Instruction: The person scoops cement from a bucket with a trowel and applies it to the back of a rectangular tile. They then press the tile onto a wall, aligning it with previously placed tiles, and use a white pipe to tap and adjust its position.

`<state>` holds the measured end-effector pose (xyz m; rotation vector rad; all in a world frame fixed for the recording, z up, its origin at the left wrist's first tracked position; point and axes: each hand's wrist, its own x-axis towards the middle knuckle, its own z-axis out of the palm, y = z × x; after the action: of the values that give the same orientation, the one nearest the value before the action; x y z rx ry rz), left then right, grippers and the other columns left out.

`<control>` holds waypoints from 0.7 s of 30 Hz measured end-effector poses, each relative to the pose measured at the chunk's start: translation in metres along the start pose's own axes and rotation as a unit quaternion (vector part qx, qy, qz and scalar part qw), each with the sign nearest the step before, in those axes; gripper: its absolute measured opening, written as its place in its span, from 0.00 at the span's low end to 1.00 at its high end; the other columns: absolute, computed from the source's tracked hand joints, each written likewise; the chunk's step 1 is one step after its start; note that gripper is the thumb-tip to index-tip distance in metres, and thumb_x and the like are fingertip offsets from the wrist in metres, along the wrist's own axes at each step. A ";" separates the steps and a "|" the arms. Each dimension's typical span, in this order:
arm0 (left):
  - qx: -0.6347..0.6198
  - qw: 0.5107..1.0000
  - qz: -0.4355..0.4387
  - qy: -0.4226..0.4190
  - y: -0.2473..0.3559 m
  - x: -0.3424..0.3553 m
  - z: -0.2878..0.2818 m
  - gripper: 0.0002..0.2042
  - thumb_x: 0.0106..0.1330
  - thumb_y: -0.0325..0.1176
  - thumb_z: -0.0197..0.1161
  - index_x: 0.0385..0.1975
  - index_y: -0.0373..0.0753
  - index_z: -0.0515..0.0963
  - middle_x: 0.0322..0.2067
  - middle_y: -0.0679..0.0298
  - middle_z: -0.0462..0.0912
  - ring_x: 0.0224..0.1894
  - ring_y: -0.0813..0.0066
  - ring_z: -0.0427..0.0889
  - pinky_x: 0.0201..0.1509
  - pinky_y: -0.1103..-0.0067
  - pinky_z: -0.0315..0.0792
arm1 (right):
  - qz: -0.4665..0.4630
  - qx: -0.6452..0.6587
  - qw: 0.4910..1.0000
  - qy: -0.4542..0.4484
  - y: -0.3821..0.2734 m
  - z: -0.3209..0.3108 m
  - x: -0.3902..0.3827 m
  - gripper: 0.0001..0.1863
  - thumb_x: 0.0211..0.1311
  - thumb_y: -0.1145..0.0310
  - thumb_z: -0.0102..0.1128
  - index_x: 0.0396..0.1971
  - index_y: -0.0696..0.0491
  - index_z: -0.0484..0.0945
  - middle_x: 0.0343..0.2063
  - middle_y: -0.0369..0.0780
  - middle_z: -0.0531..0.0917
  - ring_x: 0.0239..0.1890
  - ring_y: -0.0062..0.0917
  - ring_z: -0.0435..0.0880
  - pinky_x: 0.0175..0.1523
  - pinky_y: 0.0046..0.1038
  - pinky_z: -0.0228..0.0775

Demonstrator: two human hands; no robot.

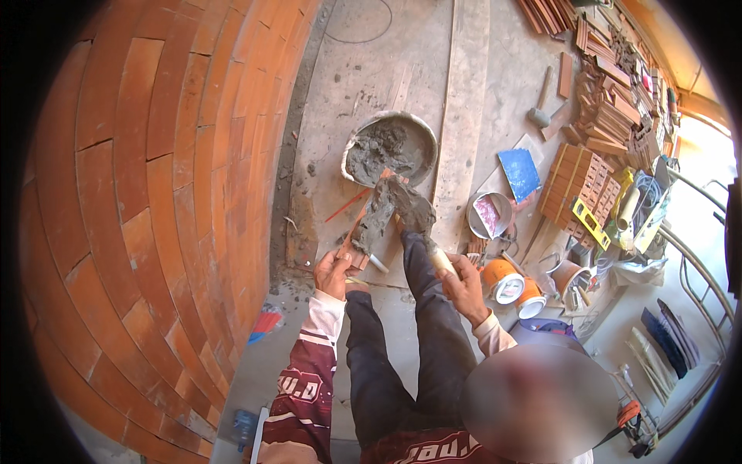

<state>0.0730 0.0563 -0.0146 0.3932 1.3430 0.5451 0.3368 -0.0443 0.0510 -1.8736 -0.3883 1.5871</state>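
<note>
My left hand (pixel 334 272) grips the near end of a thin brick tile (pixel 357 257), whose upper face is heaped with wet grey mortar (pixel 376 218). In my right hand (pixel 464 288) is a trowel (pixel 440 257), held by its pale handle. The trowel's blade is coated in mortar and lies against the right side of the mortar on the tile. Just beyond both, a round bucket (pixel 348 166) holds more grey mortar; the far tip of the tile comes up to its near rim.
An orange tile wall (pixel 139 232) rises along the left. To the right are a mallet (pixel 539 116), a blue board (pixel 519 175), a metal bowl (pixel 471 214), stacked bricks (pixel 568 182), a yellow level (pixel 591 224) and orange buckets (pixel 502 272). A long plank (pixel 462 100) lies on the floor.
</note>
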 end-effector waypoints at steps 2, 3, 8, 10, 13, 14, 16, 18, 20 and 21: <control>-0.010 1.000 -0.006 -0.013 -0.002 0.000 -0.005 0.13 0.67 0.29 0.54 0.47 0.29 0.73 0.38 0.58 0.81 0.37 0.73 0.82 0.40 0.78 0.77 | 0.044 0.102 0.994 -0.018 -0.003 -0.005 0.002 0.20 0.65 0.65 0.55 0.53 0.59 0.71 0.30 0.40 0.81 0.20 0.17 0.75 0.23 0.20 0.67; -0.001 1.000 -0.009 -0.016 0.000 0.000 -0.004 0.13 0.67 0.29 0.54 0.47 0.29 0.73 0.39 0.58 0.81 0.38 0.73 0.82 0.41 0.78 0.77 | 0.038 0.126 0.991 -0.019 -0.003 -0.007 0.003 0.19 0.66 0.64 0.53 0.53 0.58 0.71 0.30 0.40 0.81 0.18 0.15 0.74 0.21 0.18 0.65; 0.022 0.999 -0.019 -0.020 0.000 0.003 -0.008 0.13 0.66 0.29 0.55 0.47 0.29 0.74 0.39 0.59 0.81 0.38 0.73 0.82 0.42 0.78 0.77 | 0.032 0.136 0.990 -0.023 -0.011 -0.013 0.006 0.19 0.67 0.64 0.52 0.54 0.58 0.71 0.28 0.38 0.81 0.17 0.13 0.72 0.21 0.16 0.63; 0.014 1.000 -0.003 -0.024 0.002 0.003 -0.005 0.13 0.66 0.29 0.55 0.46 0.29 0.74 0.38 0.59 0.82 0.37 0.74 0.82 0.41 0.79 0.76 | 0.021 0.038 0.999 -0.017 -0.014 -0.011 0.008 0.19 0.66 0.65 0.52 0.54 0.58 0.72 0.28 0.39 0.82 0.19 0.17 0.75 0.24 0.19 0.66; 0.039 0.999 0.024 -0.007 0.006 0.001 0.004 0.12 0.65 0.29 0.56 0.45 0.29 0.75 0.37 0.60 0.82 0.36 0.75 0.81 0.39 0.79 0.76 | -0.078 -0.148 0.985 0.047 -0.011 0.002 0.009 0.19 0.65 0.67 0.53 0.53 0.59 0.72 0.28 0.43 0.83 0.22 0.24 0.81 0.29 0.24 0.70; 0.054 0.998 0.033 0.001 0.007 0.000 0.008 0.12 0.65 0.29 0.56 0.44 0.29 0.75 0.37 0.60 0.82 0.35 0.76 0.81 0.39 0.80 0.75 | -0.123 -0.215 0.966 0.078 -0.010 0.007 0.010 0.19 0.65 0.67 0.54 0.53 0.59 0.72 0.27 0.45 0.84 0.24 0.26 0.83 0.31 0.25 0.71; 0.070 0.996 0.041 0.026 0.001 0.002 0.006 0.10 0.64 0.29 0.59 0.40 0.29 0.77 0.32 0.62 0.81 0.30 0.78 0.80 0.35 0.81 0.74 | -0.099 -0.242 0.962 0.085 -0.013 0.013 0.014 0.20 0.63 0.65 0.55 0.52 0.59 0.73 0.29 0.51 0.83 0.31 0.40 0.85 0.37 0.35 0.74; 0.076 0.995 0.041 0.041 -0.008 0.005 0.003 0.09 0.63 0.29 0.61 0.38 0.30 0.77 0.29 0.64 0.81 0.28 0.79 0.79 0.33 0.82 0.73 | -0.107 -0.280 0.949 0.093 -0.003 0.016 0.021 0.20 0.63 0.63 0.54 0.51 0.59 0.73 0.31 0.53 0.83 0.34 0.45 0.84 0.39 0.38 0.74; 0.072 0.996 0.035 0.050 -0.017 0.010 -0.006 0.09 0.62 0.30 0.61 0.38 0.31 0.78 0.28 0.64 0.81 0.27 0.79 0.79 0.32 0.83 0.72 | -0.108 -0.292 0.946 0.093 0.000 0.017 0.033 0.21 0.63 0.61 0.54 0.51 0.59 0.73 0.32 0.54 0.83 0.36 0.49 0.83 0.41 0.42 0.73; 0.071 0.996 0.037 0.048 -0.018 0.012 -0.010 0.09 0.62 0.30 0.61 0.38 0.30 0.78 0.27 0.64 0.81 0.27 0.79 0.79 0.31 0.83 0.72 | -0.109 -0.297 0.944 0.093 0.002 0.016 0.042 0.22 0.63 0.60 0.53 0.51 0.59 0.73 0.33 0.54 0.83 0.37 0.50 0.82 0.42 0.43 0.73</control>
<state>0.0679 0.0480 -0.0365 0.5411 1.4683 0.5373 0.3303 -0.0160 0.0171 -2.2987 -1.0408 1.2070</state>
